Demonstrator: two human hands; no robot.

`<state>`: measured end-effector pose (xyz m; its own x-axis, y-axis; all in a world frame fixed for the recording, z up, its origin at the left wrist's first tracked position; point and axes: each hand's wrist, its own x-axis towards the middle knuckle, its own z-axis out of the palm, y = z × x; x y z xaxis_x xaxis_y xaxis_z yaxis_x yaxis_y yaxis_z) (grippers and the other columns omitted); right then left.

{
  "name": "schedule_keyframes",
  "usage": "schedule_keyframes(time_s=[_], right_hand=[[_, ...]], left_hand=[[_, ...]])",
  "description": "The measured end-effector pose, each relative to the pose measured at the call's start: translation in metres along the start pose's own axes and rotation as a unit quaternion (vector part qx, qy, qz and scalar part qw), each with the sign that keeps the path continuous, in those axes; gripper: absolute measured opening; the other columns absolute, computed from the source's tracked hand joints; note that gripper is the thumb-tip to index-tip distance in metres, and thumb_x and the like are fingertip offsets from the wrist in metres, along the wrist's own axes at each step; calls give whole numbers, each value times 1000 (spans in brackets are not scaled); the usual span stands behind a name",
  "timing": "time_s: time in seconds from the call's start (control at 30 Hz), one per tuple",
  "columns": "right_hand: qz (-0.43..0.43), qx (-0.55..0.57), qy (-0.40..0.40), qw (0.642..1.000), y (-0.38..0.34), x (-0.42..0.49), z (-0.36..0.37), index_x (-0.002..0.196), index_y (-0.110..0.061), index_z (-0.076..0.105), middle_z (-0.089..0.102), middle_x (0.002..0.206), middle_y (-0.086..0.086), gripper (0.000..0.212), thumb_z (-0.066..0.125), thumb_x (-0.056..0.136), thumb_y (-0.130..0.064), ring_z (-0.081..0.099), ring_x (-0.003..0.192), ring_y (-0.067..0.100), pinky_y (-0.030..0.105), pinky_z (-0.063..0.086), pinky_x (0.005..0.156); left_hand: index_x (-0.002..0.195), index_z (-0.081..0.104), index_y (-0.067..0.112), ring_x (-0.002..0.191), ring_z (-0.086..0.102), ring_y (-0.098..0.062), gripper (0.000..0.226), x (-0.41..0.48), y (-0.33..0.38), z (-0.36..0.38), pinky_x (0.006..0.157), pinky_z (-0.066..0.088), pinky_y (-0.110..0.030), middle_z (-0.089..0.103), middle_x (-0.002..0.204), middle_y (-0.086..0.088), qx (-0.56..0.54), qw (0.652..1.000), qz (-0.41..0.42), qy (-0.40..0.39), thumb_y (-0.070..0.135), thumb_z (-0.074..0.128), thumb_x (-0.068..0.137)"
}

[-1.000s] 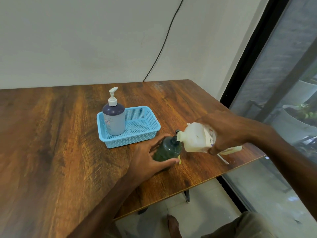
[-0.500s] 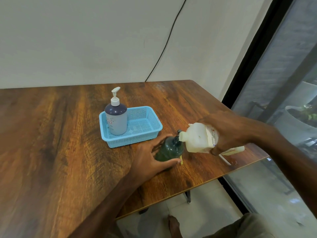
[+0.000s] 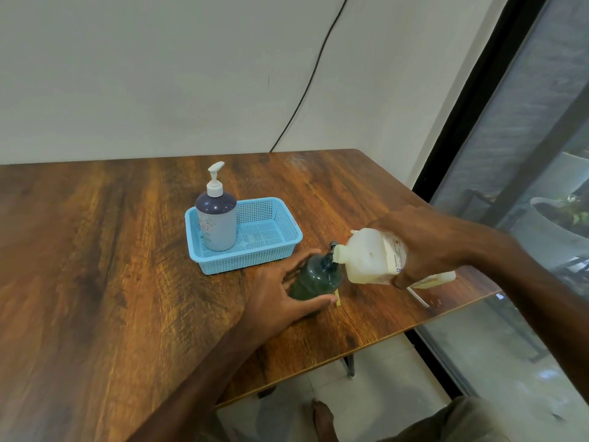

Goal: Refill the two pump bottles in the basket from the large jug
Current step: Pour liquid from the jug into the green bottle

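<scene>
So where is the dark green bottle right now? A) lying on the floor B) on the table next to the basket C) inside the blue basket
B: the green bottle stands on the table, outside the blue basket, with the left hand around it.

wall (image 3: 159,74): plain, pale | table (image 3: 79,266): wood-grain | window (image 3: 526,154): dark-framed, right | floor (image 3: 382,393): tiled

The left hand (image 3: 280,295) covers the lower body of the dark green translucent bottle (image 3: 318,275). At three o'clock from it, the right hand (image 3: 424,247) hides the rear of the cream plastic jug (image 3: 366,256), whose label print is too small to read. Any liquid stream cannot be made out.
</scene>
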<state>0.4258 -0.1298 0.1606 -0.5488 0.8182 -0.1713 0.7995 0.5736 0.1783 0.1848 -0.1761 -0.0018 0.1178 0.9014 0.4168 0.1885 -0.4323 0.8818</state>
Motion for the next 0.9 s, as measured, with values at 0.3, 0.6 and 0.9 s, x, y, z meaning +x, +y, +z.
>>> schedule_keyframes(time_s=[0.3, 0.6, 0.9], right_hand=[[2, -5, -2, 1000, -4, -2, -4, 140, -32, 45, 54, 129, -10, 86, 82, 67, -59, 47, 112, 8, 25, 44, 94], [1, 0, -12, 1000, -6, -2, -6, 140, -32, 46, 55, 127, -9, 87, 83, 65, -58, 50, 111, 10, 31, 48, 96], [3, -3, -16, 1000, -5, -2, -7, 140, -33, 45, 55, 127, -9, 87, 82, 65, -59, 50, 112, 11, 34, 50, 96]], left_hand=[[138, 61, 31, 126, 65, -5, 76, 1, 0, 0, 102, 58, -29, 70, 131, 18, 4, 1000, 1, -4, 26, 97, 71], [138, 60, 34, 127, 64, -3, 78, 0, -2, 0, 102, 57, -26, 68, 131, 21, 11, 1000, -3, 2, 27, 98, 70], [140, 62, 25, 127, 64, -3, 79, 0, -3, 0, 102, 56, -24, 69, 132, 17, 10, 1000, 0, 2, 24, 98, 71]])
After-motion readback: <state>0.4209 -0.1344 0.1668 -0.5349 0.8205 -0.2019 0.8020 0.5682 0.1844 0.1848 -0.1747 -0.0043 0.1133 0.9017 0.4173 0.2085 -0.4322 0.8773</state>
